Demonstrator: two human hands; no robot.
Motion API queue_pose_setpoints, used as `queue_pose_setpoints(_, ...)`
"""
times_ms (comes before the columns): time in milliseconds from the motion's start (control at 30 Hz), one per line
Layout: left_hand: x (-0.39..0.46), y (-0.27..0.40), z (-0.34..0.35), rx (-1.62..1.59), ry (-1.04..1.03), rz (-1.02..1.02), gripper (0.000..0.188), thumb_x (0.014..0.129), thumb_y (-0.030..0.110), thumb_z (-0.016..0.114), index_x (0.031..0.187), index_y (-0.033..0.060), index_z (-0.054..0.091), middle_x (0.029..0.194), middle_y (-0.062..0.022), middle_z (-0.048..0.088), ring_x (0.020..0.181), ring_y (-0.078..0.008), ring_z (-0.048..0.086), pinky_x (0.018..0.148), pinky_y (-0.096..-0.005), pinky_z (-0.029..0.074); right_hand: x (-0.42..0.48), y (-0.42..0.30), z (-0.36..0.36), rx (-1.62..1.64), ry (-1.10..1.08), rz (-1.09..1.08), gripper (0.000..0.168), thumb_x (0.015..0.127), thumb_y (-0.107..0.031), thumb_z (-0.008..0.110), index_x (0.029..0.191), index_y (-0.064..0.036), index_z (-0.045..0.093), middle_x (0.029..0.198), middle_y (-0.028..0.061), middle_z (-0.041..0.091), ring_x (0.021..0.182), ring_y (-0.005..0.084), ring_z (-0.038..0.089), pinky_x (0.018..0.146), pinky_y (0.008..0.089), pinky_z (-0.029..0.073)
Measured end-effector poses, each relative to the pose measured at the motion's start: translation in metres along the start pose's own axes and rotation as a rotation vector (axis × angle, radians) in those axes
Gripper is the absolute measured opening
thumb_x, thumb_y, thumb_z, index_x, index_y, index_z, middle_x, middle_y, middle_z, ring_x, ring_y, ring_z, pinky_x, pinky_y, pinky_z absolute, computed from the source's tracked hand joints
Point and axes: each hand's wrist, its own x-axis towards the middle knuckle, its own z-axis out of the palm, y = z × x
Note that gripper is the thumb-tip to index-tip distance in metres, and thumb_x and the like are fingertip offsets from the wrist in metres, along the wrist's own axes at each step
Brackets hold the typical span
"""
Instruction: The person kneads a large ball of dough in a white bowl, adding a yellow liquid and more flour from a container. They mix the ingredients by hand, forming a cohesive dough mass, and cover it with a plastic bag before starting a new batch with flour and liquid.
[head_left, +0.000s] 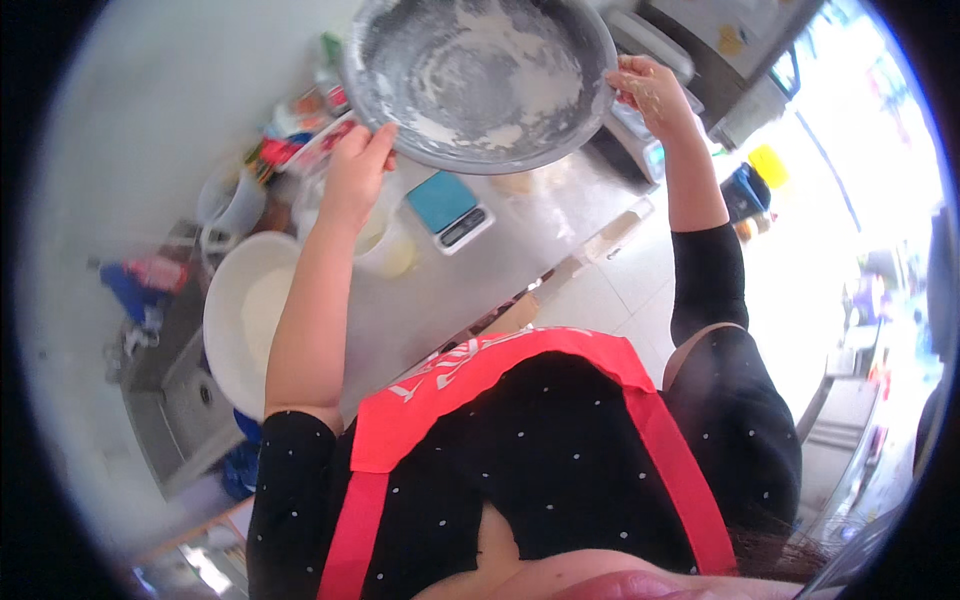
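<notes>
A large metal basin is held up over the worktop, its inside coated with white powder that looks like flour. My left hand grips the rim at the lower left, thumb over the edge. On the right side, my right hand pinches the rim; bits of dough or batter cling to its fingers. Below the basin a digital kitchen scale with a teal platform lies on the metal worktop. Left of the scale stands a pale tub, partly hidden by my left arm.
A big white bowl with pale contents stands by the sink at left. A clear plastic container and colourful packages line the wall. Machines stand at the back right. The worktop's front edge borders a tiled floor.
</notes>
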Motion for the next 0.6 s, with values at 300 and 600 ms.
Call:
queue_pose_setpoints(300, 0.133, -0.016, 0.275, 0.115, -0.494, 0.017, 0.030, 0.089, 0.033, 0.055, 0.074, 0.0064, 0.054, 0.064, -0.0005, 0.051, 0.054, -0.0076, 0.041, 0.048, -0.0225, 0.031, -0.015, 0.092, -0.231, 0.047, 0.498, 0.310, 0.024, 0.077, -0.011, 0.069, 0.099, -0.002, 0.066, 0.079, 0.0010, 0.062, 0.064, 0.0090, 0.051, 0.062, 0.0240, 0.045)
queue_pose_setpoints(600, 0.236, -0.090, 0.399, 0.155, -0.517, -0.091, 0.034, 0.087, 0.032, 0.056, 0.082, -0.0005, 0.064, 0.071, -0.0073, 0.059, 0.065, -0.0182, 0.054, 0.062, -0.0336, 0.043, 0.043, 0.189, -0.317, 0.077, 0.571, 0.366, 0.029, 0.076, -0.019, 0.070, 0.101, -0.005, 0.065, 0.079, 0.0006, 0.060, 0.064, 0.0094, 0.051, 0.058, 0.0225, 0.043)
